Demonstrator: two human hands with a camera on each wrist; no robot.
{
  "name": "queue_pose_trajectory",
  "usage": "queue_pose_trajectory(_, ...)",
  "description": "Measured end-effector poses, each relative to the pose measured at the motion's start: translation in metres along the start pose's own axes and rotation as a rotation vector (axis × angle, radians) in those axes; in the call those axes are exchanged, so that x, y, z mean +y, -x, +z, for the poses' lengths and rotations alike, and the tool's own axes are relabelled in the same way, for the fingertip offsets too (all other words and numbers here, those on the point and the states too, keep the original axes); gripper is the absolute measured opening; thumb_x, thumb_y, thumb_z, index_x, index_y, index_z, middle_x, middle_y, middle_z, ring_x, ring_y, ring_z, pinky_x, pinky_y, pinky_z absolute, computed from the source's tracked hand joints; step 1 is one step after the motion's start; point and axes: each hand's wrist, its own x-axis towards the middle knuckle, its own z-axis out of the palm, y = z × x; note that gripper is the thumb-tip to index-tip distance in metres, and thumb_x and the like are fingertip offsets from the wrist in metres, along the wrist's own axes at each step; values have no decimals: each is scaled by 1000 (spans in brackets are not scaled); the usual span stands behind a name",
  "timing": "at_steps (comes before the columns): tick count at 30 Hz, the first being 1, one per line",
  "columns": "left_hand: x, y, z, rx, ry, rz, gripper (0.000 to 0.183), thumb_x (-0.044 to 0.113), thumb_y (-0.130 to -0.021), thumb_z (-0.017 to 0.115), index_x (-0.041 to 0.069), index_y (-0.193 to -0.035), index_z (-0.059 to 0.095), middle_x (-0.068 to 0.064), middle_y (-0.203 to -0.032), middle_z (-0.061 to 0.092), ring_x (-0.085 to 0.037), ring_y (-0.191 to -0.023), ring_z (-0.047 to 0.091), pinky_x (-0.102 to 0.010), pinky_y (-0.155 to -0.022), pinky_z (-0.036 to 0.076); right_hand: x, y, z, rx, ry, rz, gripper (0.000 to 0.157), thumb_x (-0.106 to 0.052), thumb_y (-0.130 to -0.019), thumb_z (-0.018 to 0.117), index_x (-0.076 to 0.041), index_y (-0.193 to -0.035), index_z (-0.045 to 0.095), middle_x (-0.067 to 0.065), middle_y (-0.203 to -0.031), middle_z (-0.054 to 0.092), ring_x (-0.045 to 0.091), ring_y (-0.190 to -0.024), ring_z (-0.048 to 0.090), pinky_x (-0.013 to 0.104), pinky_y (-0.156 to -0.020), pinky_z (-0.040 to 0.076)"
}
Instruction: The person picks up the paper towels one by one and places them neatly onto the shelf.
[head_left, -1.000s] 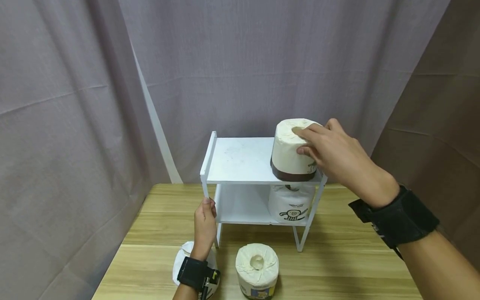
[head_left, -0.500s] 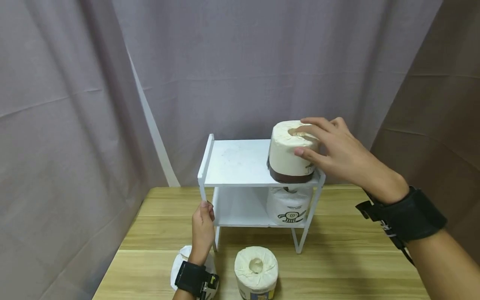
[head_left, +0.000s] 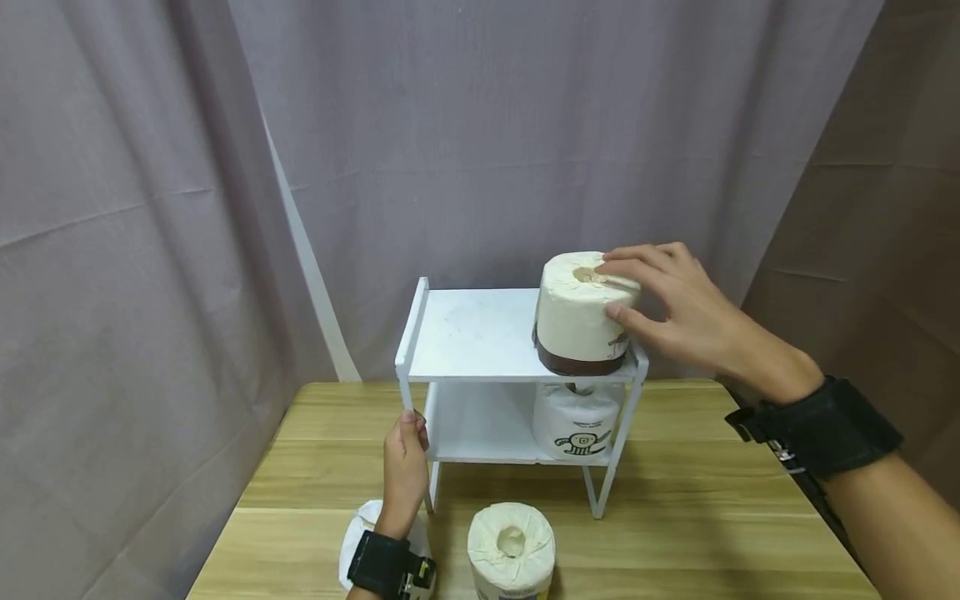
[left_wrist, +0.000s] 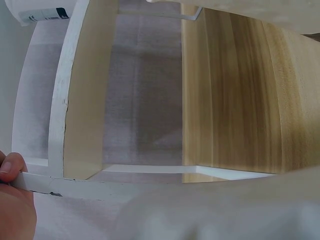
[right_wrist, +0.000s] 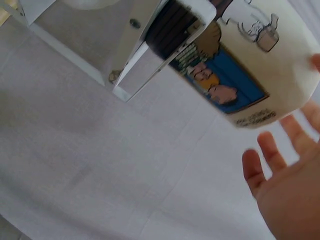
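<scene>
Left hand [head_left: 405,465] grips a front leg [left_wrist: 90,189] of the white two-tier rack [head_left: 472,333]; a tug there could tilt it | right hand [head_left: 678,304] is spread wide by the brown-banded toilet roll [head_left: 573,321], contact unclear | roll stands on the rack's upper right end; a snagged wrapper could topple it

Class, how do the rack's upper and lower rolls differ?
The upper roll is cream with a brown base band; the lower roll is white with a black cartoon. The upper roll's hole shows clearly; the upper shelf partly hides the lower roll's top. Both stand at the right end of the white rack.
</scene>
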Motion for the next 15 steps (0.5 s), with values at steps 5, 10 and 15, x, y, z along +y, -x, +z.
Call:
queue_pose_trajectory(5,-1,-4,0,-1,8,20,49,19,-118,31,-4,-81,52,0,-68,41,-10,-62,41,-23,-58,34,-11,-8,3,74,31,88,43,-29,-90,86,-7,-125,72,10,-128,66,27,-102,43,44,-81,36)
queue_pose_trajectory(10,-2,-8,1,-1,-6,32,49,19,-118,31,-6,-81,52,0,-68,42,-11,-62,41,-23,-59,35,-26,-19,13,133,152,111,44,-37,-88,88,-5,-116,74,11,-114,70,29,-92,45,43,-73,39)
queue_pose_trajectory(15,-3,-9,-1,2,-20,21,49,19,-118,31,-7,-83,52,-2,-69,43,-12,-63,43,-24,-60,36,-44,-27,30,170,269,145,49,-43,-90,85,-3,-115,75,16,-108,72,34,-90,48,47,-72,41)
